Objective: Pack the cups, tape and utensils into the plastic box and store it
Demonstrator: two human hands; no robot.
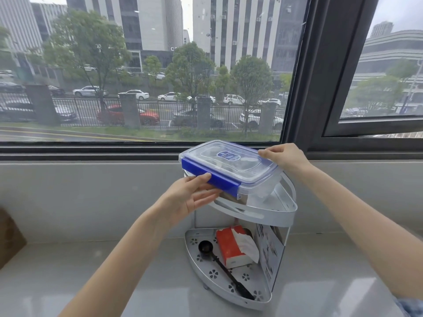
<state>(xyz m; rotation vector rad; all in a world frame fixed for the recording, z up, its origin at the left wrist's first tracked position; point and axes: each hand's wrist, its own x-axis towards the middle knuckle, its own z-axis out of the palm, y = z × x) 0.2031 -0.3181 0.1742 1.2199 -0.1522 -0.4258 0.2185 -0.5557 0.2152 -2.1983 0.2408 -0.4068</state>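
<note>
A wide window point(142, 69) with a dark frame fills the upper half of the view, looking out on parked cars, trees and tall buildings. Below it runs a pale grey sill point(91, 271), smooth and slightly glossy. On the sill stands a white two-tier corner rack point(274, 213). The clear plastic box point(231, 170), its lid on and its blue side clasp toward the viewer, sits tilted at the rack's top tier. The left hand point(192, 197) holds its near long edge, thumb on the blue clasp and fingers spread beneath. The right hand point(286, 156) pinches the far right corner of the lid. On the bottom tier lie a red tissue pack point(231, 245) and, just beside it, a black measuring spoon point(219, 264).
</note>
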